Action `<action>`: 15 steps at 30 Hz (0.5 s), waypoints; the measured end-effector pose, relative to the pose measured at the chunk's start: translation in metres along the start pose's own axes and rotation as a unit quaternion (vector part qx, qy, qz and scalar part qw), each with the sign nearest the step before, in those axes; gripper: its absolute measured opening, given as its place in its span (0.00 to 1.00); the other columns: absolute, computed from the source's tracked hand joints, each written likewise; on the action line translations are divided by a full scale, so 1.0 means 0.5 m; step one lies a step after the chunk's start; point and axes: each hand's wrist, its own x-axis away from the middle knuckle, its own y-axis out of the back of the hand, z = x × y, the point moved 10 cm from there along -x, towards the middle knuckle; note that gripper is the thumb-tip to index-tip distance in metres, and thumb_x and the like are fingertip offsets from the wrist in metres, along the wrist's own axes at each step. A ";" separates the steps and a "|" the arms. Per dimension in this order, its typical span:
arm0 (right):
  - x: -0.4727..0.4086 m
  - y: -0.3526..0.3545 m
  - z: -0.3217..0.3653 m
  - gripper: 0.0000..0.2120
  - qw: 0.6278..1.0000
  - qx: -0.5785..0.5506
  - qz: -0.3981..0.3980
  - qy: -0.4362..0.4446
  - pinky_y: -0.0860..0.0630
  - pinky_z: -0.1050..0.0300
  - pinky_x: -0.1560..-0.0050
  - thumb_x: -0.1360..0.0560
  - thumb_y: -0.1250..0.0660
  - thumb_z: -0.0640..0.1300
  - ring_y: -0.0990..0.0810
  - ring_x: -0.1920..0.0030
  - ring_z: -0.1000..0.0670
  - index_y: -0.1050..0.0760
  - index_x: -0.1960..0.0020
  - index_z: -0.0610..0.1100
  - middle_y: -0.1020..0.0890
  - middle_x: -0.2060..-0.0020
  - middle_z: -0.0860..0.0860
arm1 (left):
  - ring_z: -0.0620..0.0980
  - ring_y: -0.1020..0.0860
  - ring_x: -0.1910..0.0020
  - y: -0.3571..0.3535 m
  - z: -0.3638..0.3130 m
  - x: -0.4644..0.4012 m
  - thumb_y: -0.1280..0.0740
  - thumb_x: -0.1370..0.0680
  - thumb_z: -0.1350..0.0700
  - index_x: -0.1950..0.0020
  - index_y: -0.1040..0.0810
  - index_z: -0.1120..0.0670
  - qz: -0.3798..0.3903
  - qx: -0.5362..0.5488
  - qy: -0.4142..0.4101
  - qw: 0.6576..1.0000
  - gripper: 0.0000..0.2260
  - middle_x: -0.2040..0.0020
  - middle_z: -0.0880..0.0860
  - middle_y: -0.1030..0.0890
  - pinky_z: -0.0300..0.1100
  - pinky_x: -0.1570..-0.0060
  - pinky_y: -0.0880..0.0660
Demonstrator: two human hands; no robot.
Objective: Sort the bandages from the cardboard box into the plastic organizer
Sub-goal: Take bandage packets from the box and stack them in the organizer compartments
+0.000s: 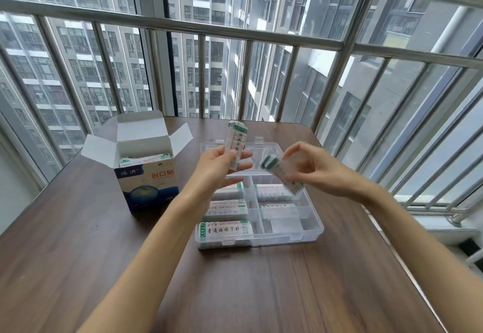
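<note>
The blue and white cardboard box [147,185] stands open at the left of the table, with bandage strips showing inside its top. The clear plastic organizer [312,224] lies open at the centre, and several of its compartments hold white bandage stacks with green edges [226,229]. My left hand [218,167] holds an upright stack of bandages [237,136] above the organizer's left side. My right hand [317,168] pinches a second, tilted stack of bandages [281,173] over the organizer's right column.
The brown wooden table [78,241] carries the box and organizer. A metal railing [261,37] and windows run close behind the table's far edge. The organizer's clear lid [261,147] lies open toward the railing.
</note>
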 end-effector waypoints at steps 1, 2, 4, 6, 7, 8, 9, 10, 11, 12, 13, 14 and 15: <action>0.000 -0.009 -0.001 0.10 0.999 0.032 0.036 0.006 0.20 0.52 0.47 0.25 0.32 0.39 0.17 0.51 0.51 0.27 0.46 0.45 0.16 0.51 0.48 | 0.45 0.17 0.51 0.002 -0.001 -0.001 0.44 0.17 0.57 0.49 0.23 0.51 -0.001 0.003 0.003 1.000 0.10 0.49 0.49 0.17 0.41 0.54 0.20; -0.002 -0.021 -0.003 0.09 0.995 0.068 0.066 0.010 0.20 0.52 0.48 0.26 0.31 0.40 0.17 0.51 0.52 0.24 0.47 0.46 0.16 0.51 0.49 | 0.45 0.17 0.51 0.003 -0.001 -0.002 0.44 0.17 0.57 0.49 0.23 0.51 -0.001 0.004 0.006 1.000 0.10 0.49 0.49 0.17 0.41 0.54 0.20; -0.005 -0.047 -0.004 0.07 0.985 0.133 0.112 0.017 0.20 0.55 0.48 0.27 0.30 0.41 0.18 0.52 0.56 0.21 0.49 0.48 0.17 0.53 0.51 | 0.45 0.17 0.52 0.000 0.002 -0.003 0.44 0.17 0.57 0.47 0.23 0.51 0.002 0.001 0.012 1.000 0.10 0.49 0.48 0.17 0.41 0.55 0.20; -0.010 -0.067 -0.003 0.07 0.977 0.160 0.137 0.021 0.20 0.57 0.48 0.27 0.29 0.41 0.19 0.54 0.58 0.19 0.50 0.49 0.16 0.54 0.53 | 0.45 0.17 0.52 -0.004 0.004 -0.002 0.44 0.17 0.57 0.48 0.23 0.51 0.008 -0.002 0.015 1.000 0.10 0.50 0.48 0.17 0.41 0.56 0.20; -0.012 -0.074 -0.002 0.07 0.976 0.165 0.142 0.021 0.20 0.58 0.49 0.27 0.29 0.41 0.19 0.55 0.59 0.19 0.51 0.50 0.16 0.54 0.52 | 0.46 0.17 0.53 -0.005 0.005 -0.002 0.43 0.17 0.57 0.48 0.23 0.51 0.010 -0.003 0.016 1.000 0.09 0.50 0.48 0.17 0.41 0.56 0.20; -0.013 -0.080 -0.001 0.07 0.974 0.171 0.145 0.021 0.21 0.59 0.49 0.27 0.29 0.41 0.19 0.55 0.59 0.18 0.50 0.50 0.16 0.54 0.52 | 0.46 0.17 0.53 -0.005 0.006 -0.003 0.43 0.17 0.58 0.48 0.23 0.51 0.010 -0.002 0.018 1.000 0.09 0.50 0.48 0.17 0.41 0.56 0.20; -0.013 -0.085 -0.001 0.08 0.972 0.182 0.147 0.023 0.21 0.61 0.48 0.26 0.30 0.41 0.19 0.55 0.60 0.18 0.49 0.50 0.16 0.53 0.52 | 0.46 0.17 0.53 -0.005 0.007 -0.003 0.43 0.17 0.58 0.47 0.23 0.51 0.010 -0.001 0.020 1.000 0.09 0.50 0.49 0.16 0.41 0.56 0.20; -0.012 -0.090 -0.001 0.08 0.970 0.193 0.149 0.025 0.22 0.63 0.48 0.26 0.31 0.41 0.19 0.54 0.60 0.18 0.48 0.49 0.16 0.52 0.52 | 0.46 0.17 0.54 -0.004 0.009 -0.004 0.43 0.17 0.58 0.46 0.23 0.52 0.009 0.003 0.023 1.000 0.09 0.50 0.49 0.16 0.41 0.57 0.19; -0.011 -0.093 -0.003 0.09 0.968 0.205 0.146 0.024 0.22 0.63 0.48 0.25 0.33 0.41 0.19 0.54 0.60 0.18 0.47 0.49 0.16 0.51 0.52 | 0.46 0.17 0.55 -0.003 0.010 -0.004 0.43 0.17 0.58 0.45 0.23 0.53 0.009 0.007 0.026 1.000 0.10 0.51 0.49 0.16 0.40 0.59 0.19; -0.010 -0.094 -0.003 0.10 0.966 0.215 0.141 0.023 0.22 0.63 0.48 0.25 0.34 0.41 0.19 0.53 0.59 0.18 0.47 0.49 0.15 0.52 0.52 | 0.45 0.17 0.55 -0.004 0.011 -0.005 0.43 0.17 0.59 0.43 0.23 0.53 0.010 0.010 0.029 0.999 0.10 0.52 0.49 0.16 0.39 0.60 0.19; -0.008 -0.095 0.000 0.10 0.964 0.227 0.135 0.024 0.22 0.61 0.48 0.25 0.34 0.41 0.19 0.53 0.58 0.17 0.47 0.49 0.15 0.52 0.52 | 0.45 0.17 0.56 -0.005 0.012 -0.005 0.44 0.17 0.59 0.43 0.24 0.54 0.012 0.009 0.032 0.999 0.10 0.52 0.49 0.16 0.38 0.62 0.19; -0.007 -0.094 0.005 0.10 0.960 0.245 0.130 0.027 0.22 0.59 0.48 0.25 0.33 0.41 0.18 0.53 0.58 0.17 0.47 0.50 0.15 0.53 0.53 | 0.45 0.17 0.56 -0.006 0.013 -0.004 0.44 0.17 0.59 0.42 0.24 0.54 0.015 0.008 0.036 0.999 0.10 0.52 0.49 0.16 0.38 0.63 0.19; -0.006 -0.093 0.013 0.09 0.953 0.275 0.122 0.034 0.22 0.58 0.49 0.25 0.33 0.43 0.18 0.54 0.57 0.17 0.48 0.51 0.15 0.54 0.54 | 0.45 0.17 0.56 -0.008 0.015 -0.004 0.44 0.17 0.59 0.43 0.23 0.54 0.018 0.009 0.040 0.999 0.10 0.52 0.50 0.16 0.39 0.63 0.19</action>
